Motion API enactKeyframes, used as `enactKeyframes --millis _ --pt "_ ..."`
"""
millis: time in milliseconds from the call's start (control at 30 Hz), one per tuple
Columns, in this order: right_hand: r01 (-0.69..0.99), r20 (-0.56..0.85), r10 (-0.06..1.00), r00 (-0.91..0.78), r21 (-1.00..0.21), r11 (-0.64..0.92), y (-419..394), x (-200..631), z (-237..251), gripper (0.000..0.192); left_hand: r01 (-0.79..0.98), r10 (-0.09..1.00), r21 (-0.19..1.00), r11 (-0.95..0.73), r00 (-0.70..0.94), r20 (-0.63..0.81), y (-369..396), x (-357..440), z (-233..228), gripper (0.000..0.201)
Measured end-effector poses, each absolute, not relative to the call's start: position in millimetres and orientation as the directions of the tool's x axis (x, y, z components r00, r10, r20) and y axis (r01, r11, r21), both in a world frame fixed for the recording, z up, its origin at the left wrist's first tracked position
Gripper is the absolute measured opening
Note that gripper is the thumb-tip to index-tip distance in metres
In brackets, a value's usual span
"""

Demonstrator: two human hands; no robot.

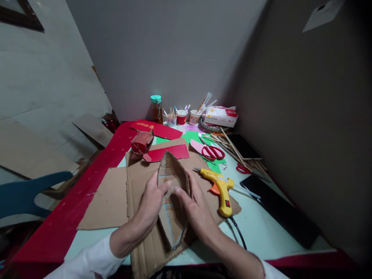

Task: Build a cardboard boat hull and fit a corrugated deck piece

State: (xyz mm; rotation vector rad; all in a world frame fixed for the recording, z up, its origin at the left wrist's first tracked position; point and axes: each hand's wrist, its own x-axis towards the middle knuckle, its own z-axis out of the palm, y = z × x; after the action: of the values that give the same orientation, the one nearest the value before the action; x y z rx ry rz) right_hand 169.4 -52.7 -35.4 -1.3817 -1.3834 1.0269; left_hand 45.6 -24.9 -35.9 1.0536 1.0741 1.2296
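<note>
Your cardboard sheet (116, 201) covers most of the table (261, 228), and the boat hull (173, 193) sits dead centre on it, bow pointing to 12 o'clock. Your left hand (151, 201) presses its 9 o'clock wall and your right hand (194, 205) the 3 o'clock wall, so both are clamped on it, thumbs inside. Probably best to squeeze evenly so the strip stays upright. Hull's brown corrugated, leaf-shaped, blue pen lines on the floor. Glue gun (221, 188) lies at 3 o'clock, scissors (213, 152) at 1.
</note>
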Motion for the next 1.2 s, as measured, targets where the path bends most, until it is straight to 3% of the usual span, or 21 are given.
enactKeyframes --millis 333,500,733,900,1200 --pt "0.203 0.097 0.99 0.106 -0.976 0.074 -59.9 149.5 -70.2 0.072 -0.025 0.999 1.0 0.01 -0.047 -0.011 -31.8 49.5 -52.1 0.058" --pt "0.161 0.115 0.985 0.129 -0.982 0.094 -53.4 153.1 -67.7 0.07 -0.024 1.0 1.0 -0.018 0.011 0.018 -24.0 46.8 -45.6 0.06" --pt "0.06 0.048 0.975 0.219 -0.998 0.035 -41.2 162.7 -44.0 0.075 -0.258 0.998 0.966 0.018 0.055 -0.004 -32.8 48.1 -35.6 0.066" --pt "-0.009 0.019 0.98 0.199 -1.0 0.021 -43.3 154.9 -30.9 0.083 -0.312 0.997 0.947 0.072 0.004 -0.074 -40.1 57.1 -47.3 0.071" --pt "0.08 0.074 0.974 0.214 -0.995 0.058 -47.3 142.8 -41.7 0.077 -0.088 0.995 0.995 0.04 -0.082 -0.047 -48.4 56.1 -50.4 0.06"
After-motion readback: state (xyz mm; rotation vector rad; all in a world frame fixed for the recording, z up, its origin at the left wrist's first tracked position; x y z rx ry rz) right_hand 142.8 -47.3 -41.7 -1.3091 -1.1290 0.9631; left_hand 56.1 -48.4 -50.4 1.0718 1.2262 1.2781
